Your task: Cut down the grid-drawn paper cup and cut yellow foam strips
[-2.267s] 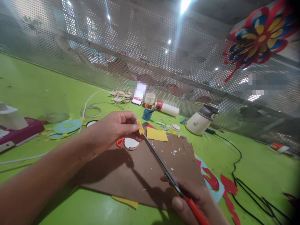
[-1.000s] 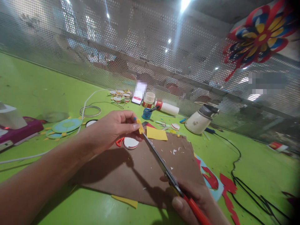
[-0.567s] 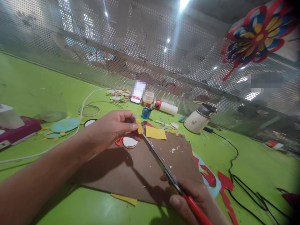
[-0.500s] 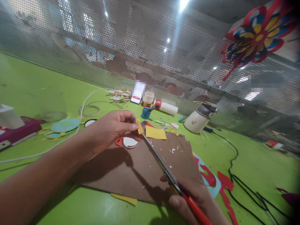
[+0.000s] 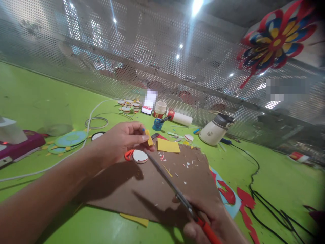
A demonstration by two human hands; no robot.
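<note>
Between the thumb and fingers of my left hand (image 5: 130, 135) is a small yellow paper piece (image 5: 148, 138); a bit of blue shows at its top. My right hand (image 5: 205, 217) grips red-handled scissors (image 5: 175, 189), whose long blades point up and left, tips just below the yellow piece. The blades look closed or nearly so. Under both hands lies a brown board (image 5: 122, 193) with paper scraps and a thin yellow strip (image 5: 168, 170). A round white disc (image 5: 140, 156) with a red loop beside it sits below my left hand. A yellow paper sheet (image 5: 169, 145) lies to the right.
Farther back are a blue jar (image 5: 157, 124), a phone (image 5: 148, 105), a red-and-white paper cup (image 5: 159, 110) and a white bottle (image 5: 213, 132). Red cut paper (image 5: 246, 203) and a black cable (image 5: 254, 176) lie right. A purple power strip (image 5: 27, 144) is at left.
The scissor blades have dropped away from the yellow paper piece, slightly down and left. A thin yellow strip now lies on the board. My left hand stays nearly in place.
</note>
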